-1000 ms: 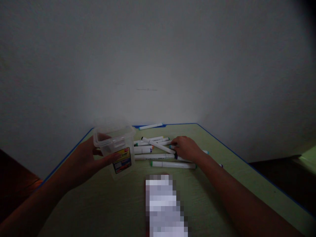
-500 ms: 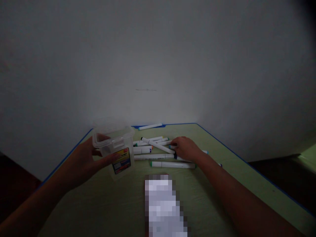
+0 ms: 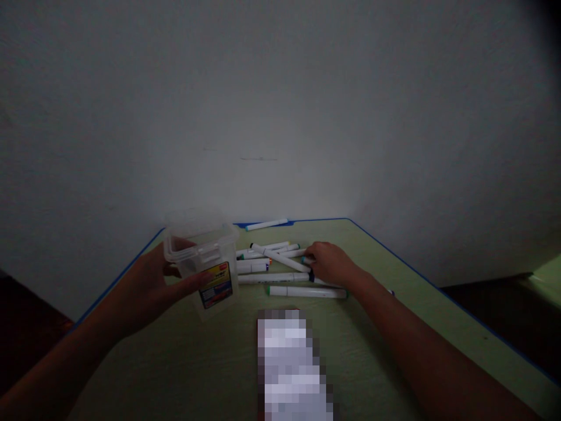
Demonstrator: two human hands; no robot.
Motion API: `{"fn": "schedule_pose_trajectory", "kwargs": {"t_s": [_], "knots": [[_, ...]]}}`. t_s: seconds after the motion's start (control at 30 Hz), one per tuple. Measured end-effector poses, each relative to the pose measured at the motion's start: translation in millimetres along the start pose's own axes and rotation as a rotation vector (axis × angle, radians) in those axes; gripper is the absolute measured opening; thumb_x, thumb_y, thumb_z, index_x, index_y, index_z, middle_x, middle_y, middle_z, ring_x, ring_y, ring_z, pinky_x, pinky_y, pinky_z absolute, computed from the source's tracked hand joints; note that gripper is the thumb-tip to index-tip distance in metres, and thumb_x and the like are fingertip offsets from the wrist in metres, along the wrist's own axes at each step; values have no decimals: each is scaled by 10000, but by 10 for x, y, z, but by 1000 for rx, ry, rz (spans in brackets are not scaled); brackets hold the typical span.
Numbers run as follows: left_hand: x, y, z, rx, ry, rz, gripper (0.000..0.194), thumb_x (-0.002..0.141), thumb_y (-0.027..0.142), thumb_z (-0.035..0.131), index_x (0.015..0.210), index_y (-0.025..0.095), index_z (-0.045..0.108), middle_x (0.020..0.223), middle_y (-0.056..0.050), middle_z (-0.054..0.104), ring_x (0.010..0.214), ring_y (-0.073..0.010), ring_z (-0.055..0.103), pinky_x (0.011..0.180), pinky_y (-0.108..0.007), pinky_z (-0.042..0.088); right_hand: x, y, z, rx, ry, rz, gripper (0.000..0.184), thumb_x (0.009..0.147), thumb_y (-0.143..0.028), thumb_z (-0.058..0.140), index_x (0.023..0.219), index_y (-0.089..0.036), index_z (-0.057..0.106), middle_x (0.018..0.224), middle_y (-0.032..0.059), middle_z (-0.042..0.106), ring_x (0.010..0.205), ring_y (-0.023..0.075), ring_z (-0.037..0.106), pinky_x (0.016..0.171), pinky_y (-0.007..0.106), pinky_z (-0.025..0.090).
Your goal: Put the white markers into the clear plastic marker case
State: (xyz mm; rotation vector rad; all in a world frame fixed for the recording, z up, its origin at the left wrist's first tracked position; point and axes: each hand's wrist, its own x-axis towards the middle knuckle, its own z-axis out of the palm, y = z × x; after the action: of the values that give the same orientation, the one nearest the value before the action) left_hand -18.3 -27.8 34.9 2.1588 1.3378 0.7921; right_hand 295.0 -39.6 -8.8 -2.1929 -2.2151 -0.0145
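My left hand [image 3: 146, 289] is wrapped round a clear plastic box [image 3: 227, 257], thumb across its yellow and dark label [image 3: 217, 286]. The box is tilted, and its see-through lid stands open at the back. Among the white markers, my right hand [image 3: 332, 264] is closed on a marker [image 3: 307, 259] whose teal end shows at the fingertips; the rest of it is hidden by the hand. Just below that hand lies a marker with green ends [image 3: 307, 292]. Several more white markers [image 3: 274, 279] lie between the hands, one dark-tipped marker [image 3: 280, 258] crossing over others.
The light green table [image 3: 175, 362] has a blue edge and meets a pale wall [image 3: 280, 117] at the back. One marker [image 3: 266, 224] lies at the far edge. A pixelated flat object [image 3: 291, 368] lies at the front middle.
The light-blue marker end that showed to the right of my right hand is now out of sight. My right hand has shifted only slightly; my left hand and the box stay put.
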Motion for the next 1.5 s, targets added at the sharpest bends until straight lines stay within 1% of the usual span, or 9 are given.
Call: {"fn": "schedule_pose_trajectory", "kwargs": {"t_s": [0.27,0.43,0.63,0.8,0.93,1.07,1.27,1.5], "knots": [[-4,-13,-8,-14,3,-7,488,667,570,621,962,191,534,917,-49,650,764,-221,661,654,-338,553,-16,-13,-34,-18,5,3,249,773,-102,484,940,-136,666,1024,135,644,950,229,586,747,278,388],[-15,-12,-19,-12,-13,18,476,687,561,613,971,184,554,968,-63,651,818,-226,659,696,-335,550,-46,-32,-76,-13,56,16,310,771,-97,478,1041,-136,627,1030,128,625,941,221,584,756,278,386],[-12,1,-12,0,-1,21,477,690,564,610,977,187,555,949,-58,645,799,-222,651,689,-334,547,-69,-61,-119,-20,91,16,328,781,-104,459,1063,-155,620,1017,112,621,897,216,592,722,281,390],[-3,5,-4,-1,-7,27,480,693,562,609,984,184,555,925,-48,649,792,-211,650,688,-324,548,-68,-83,-136,-15,104,21,360,779,-110,471,1102,-163,622,1033,117,639,942,220,586,779,285,393],[7,-3,8,11,2,17,484,689,555,618,986,178,558,949,-49,646,808,-208,651,688,-316,549,-78,-92,-146,-20,123,-2,370,775,-109,479,1107,-163,635,1035,115,653,965,226,582,807,290,393],[9,-29,9,18,19,56,497,672,593,601,948,179,578,950,-49,644,790,-206,647,679,-317,550,-92,-100,-158,-38,169,-25,383,772,-93,462,1099,-160,649,977,115,657,949,234,581,786,297,404],[10,-37,14,9,25,40,504,666,583,616,970,185,561,913,-40,648,764,-202,651,660,-308,552,-109,-108,-166,-22,240,-49,381,779,-94,439,1079,-177,659,936,100,658,923,231,593,747,296,410],[-4,-25,0,-9,19,30,496,667,581,616,969,191,558,946,-45,651,793,-206,659,671,-308,555,-121,-132,-188,-23,283,-32,377,872,-194,396,1192,-228,592,995,81,674,863,222,633,687,305,422]]}}
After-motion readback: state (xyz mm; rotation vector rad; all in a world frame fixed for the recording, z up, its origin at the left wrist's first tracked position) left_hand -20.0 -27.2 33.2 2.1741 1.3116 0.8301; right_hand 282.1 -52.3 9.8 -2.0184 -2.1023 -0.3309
